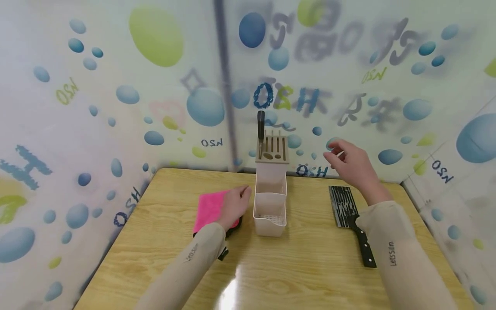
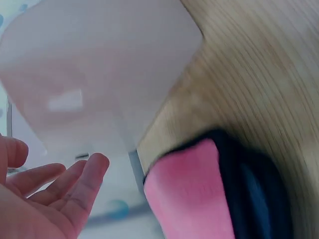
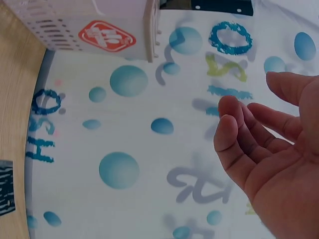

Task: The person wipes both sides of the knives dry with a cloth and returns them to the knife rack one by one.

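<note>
A pale knife holder [image 1: 270,183] with a slotted brown top stands upright near the back wall, its open compartments facing forward. One black-handled knife [image 1: 261,125] sits in its left slot. My left hand [image 1: 234,206] hovers just left of the holder, fingers loosely bent and holding nothing; whether it touches the holder's wall [image 2: 99,74] I cannot tell. Partly hidden beneath that hand is a pink, black-edged cloth item [image 1: 210,206]. My right hand [image 1: 350,163] is raised in the air right of the holder, fingers relaxed and holding nothing. Below it lies a cleaver [image 1: 342,206] with a streaked black blade.
The wooden table [image 1: 302,275] meets a wall covering [image 1: 174,94] printed with blue and green drops on its back and sides. The cleaver's black handle [image 1: 364,247] points toward the front, beside my right sleeve [image 1: 403,249].
</note>
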{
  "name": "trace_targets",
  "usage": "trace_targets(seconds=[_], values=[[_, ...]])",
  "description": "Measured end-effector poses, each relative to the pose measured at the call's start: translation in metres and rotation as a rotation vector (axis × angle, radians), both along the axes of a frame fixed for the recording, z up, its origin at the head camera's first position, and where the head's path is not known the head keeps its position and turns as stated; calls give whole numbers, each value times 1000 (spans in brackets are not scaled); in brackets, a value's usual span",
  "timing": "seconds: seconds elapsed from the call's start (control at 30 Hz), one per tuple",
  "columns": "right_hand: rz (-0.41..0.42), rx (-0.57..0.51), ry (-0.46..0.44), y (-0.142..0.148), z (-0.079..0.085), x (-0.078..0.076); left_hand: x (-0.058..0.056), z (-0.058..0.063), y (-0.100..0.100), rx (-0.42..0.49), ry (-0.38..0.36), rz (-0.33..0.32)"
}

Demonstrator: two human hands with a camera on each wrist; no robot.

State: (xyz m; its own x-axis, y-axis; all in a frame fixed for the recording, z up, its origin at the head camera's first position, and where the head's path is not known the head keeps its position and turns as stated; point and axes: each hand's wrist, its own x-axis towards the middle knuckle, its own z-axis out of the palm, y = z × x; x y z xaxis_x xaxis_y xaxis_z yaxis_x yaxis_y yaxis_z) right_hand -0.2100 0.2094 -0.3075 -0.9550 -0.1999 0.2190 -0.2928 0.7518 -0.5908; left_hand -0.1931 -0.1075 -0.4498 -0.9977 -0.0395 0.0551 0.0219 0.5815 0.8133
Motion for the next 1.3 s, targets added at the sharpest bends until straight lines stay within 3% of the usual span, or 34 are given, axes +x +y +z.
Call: trace_targets(seconds=[0.3,0.6,0.7,0.77,0.93,1.13,1.3], values=[[-43,15,74,26,-15,15,12,7,-40,-103,-71,18],[-100,10,32,50,-53,33,17,-18,-64,-362,90,4],[-125,10,28,59,-68,38,22,-25,-67,-453,106,-2],[-140,18,15,65,-79,43,26,-28,-67,-502,80,-7],[-171,54,-76,81,-104,55,30,-40,-67,-582,26,-13],[-196,79,-202,93,-125,62,28,-54,-70,-621,65,-3],[-192,109,-264,102,-142,67,25,-56,-72,-641,89,-8]])
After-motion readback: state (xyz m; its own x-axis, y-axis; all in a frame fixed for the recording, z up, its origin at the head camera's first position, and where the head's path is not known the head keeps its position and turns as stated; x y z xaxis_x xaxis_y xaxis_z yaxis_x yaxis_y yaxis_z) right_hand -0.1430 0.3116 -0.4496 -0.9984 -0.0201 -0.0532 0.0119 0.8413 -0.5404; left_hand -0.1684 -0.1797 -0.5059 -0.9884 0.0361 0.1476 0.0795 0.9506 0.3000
